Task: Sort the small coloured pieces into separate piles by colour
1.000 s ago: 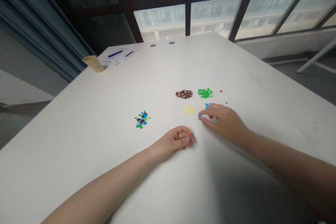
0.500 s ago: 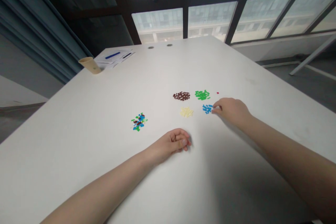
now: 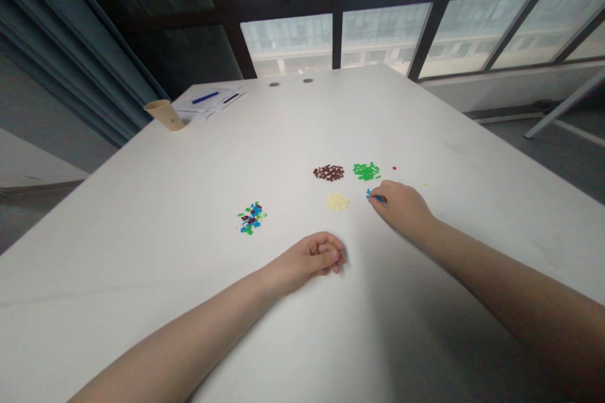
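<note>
My right hand (image 3: 401, 204) is over the pile of small flat blue pieces (image 3: 368, 192), covering most of it. Its thumb and index finger are pinched together at the pile's left side; whether a piece is between them is hidden. My left hand (image 3: 316, 258) rests on the table with its fingers loosely curled and the thumb against them, and no piece shows in it. Pale yellow pieces (image 3: 337, 202) lie between the hands. Behind them are heaps of brown pieces (image 3: 328, 172) and green pieces (image 3: 366, 171). A mixed-colour heap (image 3: 252, 219) lies left of my left hand.
A single red piece (image 3: 394, 168) and a tiny yellow piece (image 3: 425, 185) lie apart, near my right hand. At the white table's (image 3: 283, 132) far left stand a paper cup (image 3: 165, 116) and papers (image 3: 215, 107) with a blue pen (image 3: 205, 98).
My right hand has moved left from the edge of the blue pile to over it, and its fingertips have closed. The tiny yellow piece now shows behind it. My left hand stays in place.
</note>
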{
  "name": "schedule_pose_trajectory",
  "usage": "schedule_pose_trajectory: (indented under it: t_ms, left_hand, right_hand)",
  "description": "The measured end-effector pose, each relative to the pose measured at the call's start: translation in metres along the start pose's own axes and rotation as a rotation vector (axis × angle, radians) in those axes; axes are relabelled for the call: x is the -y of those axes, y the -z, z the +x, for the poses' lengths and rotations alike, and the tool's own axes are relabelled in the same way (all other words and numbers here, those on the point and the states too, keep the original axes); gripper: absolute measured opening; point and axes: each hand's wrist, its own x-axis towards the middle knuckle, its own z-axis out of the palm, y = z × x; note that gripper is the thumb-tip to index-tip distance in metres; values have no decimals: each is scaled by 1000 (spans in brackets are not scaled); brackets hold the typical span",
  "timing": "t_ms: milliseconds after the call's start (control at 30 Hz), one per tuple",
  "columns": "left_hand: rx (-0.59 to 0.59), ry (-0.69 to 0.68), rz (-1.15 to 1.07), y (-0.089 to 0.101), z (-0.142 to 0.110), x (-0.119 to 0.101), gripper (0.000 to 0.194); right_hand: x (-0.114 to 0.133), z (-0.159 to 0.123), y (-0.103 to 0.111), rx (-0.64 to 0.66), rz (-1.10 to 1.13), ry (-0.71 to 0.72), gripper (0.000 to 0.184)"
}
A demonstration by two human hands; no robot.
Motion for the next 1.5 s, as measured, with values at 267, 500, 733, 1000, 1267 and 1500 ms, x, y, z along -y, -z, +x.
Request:
schedule_pose_trajectory:
  t_ms: [267, 500, 733, 1000, 1267, 1500]
  left_hand:
    - [-8, 41, 4, -1, -1, -3, 27]
    - [-12, 48, 1, 0, -1, -3, 25]
    - [-20, 51, -6, -1, -1, -4, 24]
    - [-18, 48, 19, -1, -1, -3, 25]
    - [1, 30, -6, -1, -1, -2, 24]
    - [-4, 34, 14, -1, -1, -3, 23]
  right_hand:
    - [-3, 7, -8, 12, 48, 39, 22]
    - [-3, 10, -9, 26, 56, 68, 23]
    - [-3, 8, -2, 28, 69, 63, 26]
    - [-1, 7, -2, 50, 18, 92, 26]
    - [0, 8, 0, 40, 70, 82, 25]
    - [-15, 9, 6, 4, 81, 111, 21]
